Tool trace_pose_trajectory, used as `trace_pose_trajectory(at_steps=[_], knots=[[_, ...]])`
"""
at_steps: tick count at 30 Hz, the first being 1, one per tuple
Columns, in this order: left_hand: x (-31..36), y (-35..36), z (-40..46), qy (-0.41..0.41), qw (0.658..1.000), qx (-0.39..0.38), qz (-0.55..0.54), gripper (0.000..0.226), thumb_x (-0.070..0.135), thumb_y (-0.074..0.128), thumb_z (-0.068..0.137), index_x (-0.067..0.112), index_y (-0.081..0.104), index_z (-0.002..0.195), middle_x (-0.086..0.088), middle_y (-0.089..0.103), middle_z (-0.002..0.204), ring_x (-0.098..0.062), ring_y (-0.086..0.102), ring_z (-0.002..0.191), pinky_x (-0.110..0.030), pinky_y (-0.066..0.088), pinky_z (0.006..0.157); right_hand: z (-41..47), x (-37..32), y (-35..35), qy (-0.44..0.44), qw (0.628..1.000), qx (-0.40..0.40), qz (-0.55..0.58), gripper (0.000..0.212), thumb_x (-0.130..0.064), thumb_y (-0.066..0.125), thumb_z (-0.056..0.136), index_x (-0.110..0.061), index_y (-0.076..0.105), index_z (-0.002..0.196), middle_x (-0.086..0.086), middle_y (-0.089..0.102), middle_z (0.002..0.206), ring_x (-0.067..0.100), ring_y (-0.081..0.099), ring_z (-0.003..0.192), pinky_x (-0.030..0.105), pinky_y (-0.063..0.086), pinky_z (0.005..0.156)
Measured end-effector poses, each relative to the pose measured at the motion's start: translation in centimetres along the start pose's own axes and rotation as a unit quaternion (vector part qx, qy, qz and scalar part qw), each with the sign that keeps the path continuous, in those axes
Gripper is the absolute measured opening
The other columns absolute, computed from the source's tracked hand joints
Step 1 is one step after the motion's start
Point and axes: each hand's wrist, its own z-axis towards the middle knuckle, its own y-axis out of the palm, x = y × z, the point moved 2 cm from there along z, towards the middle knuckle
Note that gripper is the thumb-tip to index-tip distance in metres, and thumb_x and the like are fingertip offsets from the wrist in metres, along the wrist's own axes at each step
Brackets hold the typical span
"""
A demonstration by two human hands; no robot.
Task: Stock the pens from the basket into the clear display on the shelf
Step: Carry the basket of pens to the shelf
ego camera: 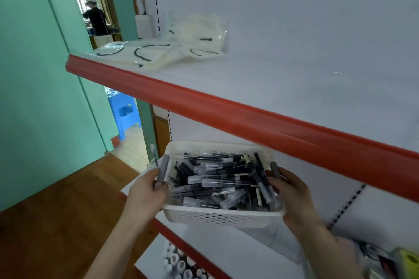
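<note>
White perforated plastic fills the middle of our view: the basket (223, 216), carried in front of the shelving with a hand at each short end, its long axis running left to right between them. Starting at the left, our left hand (145, 197) curls its fingers round the grey handle (162, 171) on that end. Beside it, partly hidden behind the basket's left rim, stands what looks like the corner of a clear display (152, 165) with a single pen upright in it (too little shows to be sure). If so, the goal lies just beyond and left of the basket, nearer the left hand, on the lower shelf (229, 247).

Inside the basket the pens (217, 180) lie heaped in a loose pile, dark barrels with clear caps, mostly pointing across from side to side, a few slanted. It looks nearly full, so we judge the stocking barely begun.

On the right, our right hand (292, 192) grips the other handle, thumb over the rim. Both hands are occupied, so the basket likely needs setting down first.

Above runs a red shelf edge (226, 106); that upper shelf holds clear packets (181, 50).
</note>
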Motion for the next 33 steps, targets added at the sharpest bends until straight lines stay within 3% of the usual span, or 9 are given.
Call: trace_pose_trajectory(at_steps=[4,7,11,16,19,21,23,27,33], knots=[[-0.1,-0.2,3.2,0.043,0.998,-0.040,0.010,0.025,0.002,0.052,0.088,0.018,0.058,0.106,-0.006,0.060,0.094,-0.026,0.059,0.086,-0.035,0.051,0.073,1.1,1.5,1.3,-0.002,0.999,0.042,0.028,0.019,0.005,0.055,0.088,-0.006,0.062,0.102,0.000,0.067,0.091,0.017,0.063,0.083,0.035,0.051,0.085],[-0.3,-0.8,6.8,0.083,0.993,-0.079,0.032,0.026,0.002,0.053,0.087,0.029,0.051,0.088,-0.007,0.061,0.086,-0.027,0.060,0.079,-0.040,0.051,0.071,1.7,2.7,2.7,-0.001,0.995,0.091,0.038,0.022,0.003,0.055,0.088,-0.003,0.062,0.108,0.011,0.067,0.099,0.025,0.064,0.089,0.033,0.054,0.077],[-0.6,-1.3,11.7,0.145,0.979,-0.137,0.047,0.023,0.003,0.055,0.087,0.022,0.054,0.099,-0.011,0.061,0.080,-0.020,0.055,0.064,-0.027,0.039,0.055,1.5,4.2,4.9,-0.006,0.982,0.178,0.061,0.030,0.002,0.053,0.089,-0.001,0.059,0.119,0.015,0.065,0.111,0.030,0.061,0.101,0.036,0.049,0.084],[-2.2,-1.3,15.0,0.198,0.960,-0.190,0.053,0.019,0.003,0.056,0.086,0.021,0.057,0.091,-0.018,0.064,0.077,-0.035,0.062,0.070,-0.041,0.049,0.058,-0.5,5.9,7.0,-0.024,0.966,0.246,0.078,0.020,0.005,0.054,0.087,-0.006,0.065,0.100,0.013,0.067,0.095,0.025,0.064,0.085,0.022,0.057,0.059],[-3.3,-0.7,15.5,0.206,0.953,-0.220,0.040,0.019,0.005,0.056,0.088,0.018,0.058,0.101,-0.012,0.063,0.074,-0.029,0.063,0.069,-0.032,0.046,0.055,-1.5,6.7,7.5,-0.032,0.961,0.265,0.071,0.019,0.004,0.055,0.087,-0.009,0.065,0.097,0.010,0.068,0.093,0.024,0.064,0.085,0.034,0.055,0.073],[-4.1,0.0,15.7,0.224,0.948,-0.221,0.040,0.017,0.005,0.055,0.089,0.017,0.059,0.100,-0.006,0.061,0.069,-0.019,0.059,0.060,-0.020,0.042,0.048,-1.7,7.4,7.3,-0.041,0.959,0.275,0.063,0.019,0.002,0.056,0.087,-0.008,0.064,0.100,0.012,0.067,0.097,0.028,0.063,0.092,0.044,0.051,0.087],[-5.1,0.6,15.7,0.235,0.949,-0.208,0.034,0.018,0.005,0.054,0.088,0.023,0.057,0.088,-0.010,0.063,0.069,-0.019,0.058,0.057,-0.024,0.045,0.047,-1.8,8.2,7.3,-0.055,0.961,0.267,0.054,0.017,0.000,0.057,0.087,-0.008,0.065,0.100,0.010,0.067,0.096,0.027,0.062,0.091,0.044,0.050,0.089],[-6.2,1.7,16.0,0.254,0.951,-0.168,0.044,0.011,0.006,0.056,0.084,0.015,0.062,0.082,-0.009,0.060,0.065,-0.026,0.061,0.061,-0.044,0.057,0.062,-1.0,9.7,6.4,-0.065,0.961,0.251,0.093,0.014,0.001,0.057,0.087,-0.011,0.065,0.086,0.010,0.066,0.088,0.023,0.063,0.080,0.038,0.052,0.074],[-8.3,4.6,16.0,0.274,0.952,-0.130,0.039,0.010,0.008,0.055,0.083,0.006,0.064,0.085,-0.016,0.062,0.071,-0.032,0.062,0.067,-0.048,0.056,0.067,1.2,12.5,4.2,-0.083,0.966,0.209,0.129,0.017,0.002,0.058,0.085,-0.002,0.064,0.101,0.017,0.067,0.093,0.021,0.068,0.071,0.022,0.053,0.049]])
